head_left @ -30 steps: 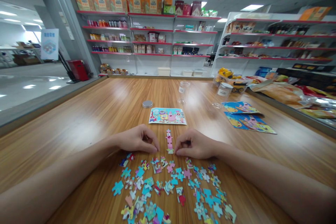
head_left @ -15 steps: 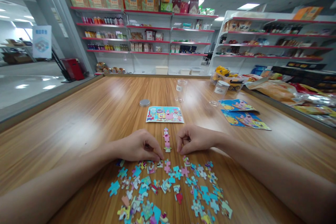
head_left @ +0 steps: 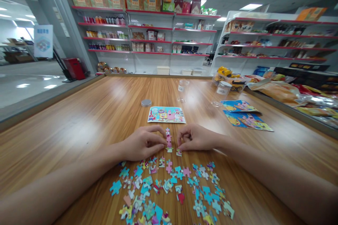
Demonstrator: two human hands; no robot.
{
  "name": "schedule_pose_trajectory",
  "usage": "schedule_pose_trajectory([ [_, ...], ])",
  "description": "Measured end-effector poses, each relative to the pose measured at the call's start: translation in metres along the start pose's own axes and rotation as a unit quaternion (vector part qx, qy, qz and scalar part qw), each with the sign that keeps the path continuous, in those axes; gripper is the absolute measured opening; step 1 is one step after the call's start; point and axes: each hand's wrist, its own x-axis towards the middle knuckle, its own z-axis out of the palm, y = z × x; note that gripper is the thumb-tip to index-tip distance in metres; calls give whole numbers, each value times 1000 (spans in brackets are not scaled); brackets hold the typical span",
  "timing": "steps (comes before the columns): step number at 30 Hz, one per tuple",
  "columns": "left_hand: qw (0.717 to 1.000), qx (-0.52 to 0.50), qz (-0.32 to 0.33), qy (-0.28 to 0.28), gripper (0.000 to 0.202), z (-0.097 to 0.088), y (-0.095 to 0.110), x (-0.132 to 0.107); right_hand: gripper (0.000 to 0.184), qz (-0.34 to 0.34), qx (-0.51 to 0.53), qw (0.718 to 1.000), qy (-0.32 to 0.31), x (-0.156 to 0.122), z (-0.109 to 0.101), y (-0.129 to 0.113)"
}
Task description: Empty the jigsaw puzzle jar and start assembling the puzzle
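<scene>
Puzzle strip at frame centre; left hand beside it, fingers slightly parted, tips at left edge, grasping nothing; right hand fingers pinched on loose piece, lower right of strip; best steady strip lightly, line up edges, press flat on tabletop.

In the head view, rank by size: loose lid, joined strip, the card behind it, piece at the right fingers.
1. Card
2. Strip
3. Lid
4. Piece, probably smallest, though the right fingers partly cover it
</scene>
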Motion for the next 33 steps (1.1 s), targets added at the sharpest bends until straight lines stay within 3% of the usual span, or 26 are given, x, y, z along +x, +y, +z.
schedule_pose_trajectory([
  [4,999,23,25,-40,27,0,-1,0,26,-26,-37,998,45,1,5,1],
  [9,998,16,31,-44,27,0,-2,1,24,-41,-81,992,86,1,8,2],
  [16,999,12,24,-40,25,1,-1,0,37,-65,-87,994,20,-3,3,0],
  [25,998,26,25,-44,25,1,-2,1,27,-31,-94,995,-14,-2,1,-4],
  [33,998,14,27,-48,28,2,-3,1,21,-45,-114,992,-35,-3,-1,-3],
])
